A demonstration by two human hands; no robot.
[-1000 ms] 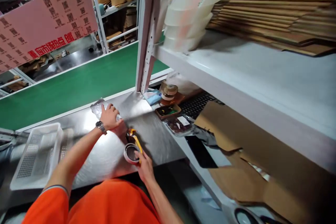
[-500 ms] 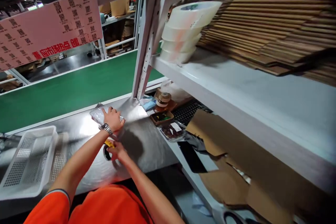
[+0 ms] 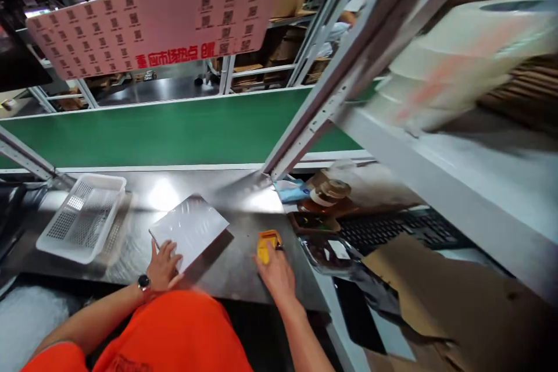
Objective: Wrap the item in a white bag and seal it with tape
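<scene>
Left hand [image 3: 163,266] on the near edge of the flat plastic-wrapped packet [image 3: 190,231], fingers spread over its lower left corner, thumb side toward my chest. The packet lies flat on the steel bench [image 3: 244,267], its far corner pointing away from me. Watch [image 3: 143,282] on that wrist.

Right hand [image 3: 275,270] curled over the yellow tape dispenser [image 3: 267,243], to the right of the packet and well apart from it; the fingers close around its near end, the yellow top showing above my knuckles. The tape roll itself is hidden under the hand.

Left of the packet, near it: white mesh basket [image 3: 82,215], sitting on the bench. Beyond the packet, along the far edge of the bench: green conveyor belt [image 3: 174,131]. Above the belt, a pink board [image 3: 157,11] printed with square codes.

Right of the packet, past the dispenser: brown tape rolls [image 3: 333,190], a black keyboard [image 3: 392,231], and flat cardboard [image 3: 457,296] under the white shelf [image 3: 457,186]. Large pale tape rolls [image 3: 462,58] on that shelf, blurred.
</scene>
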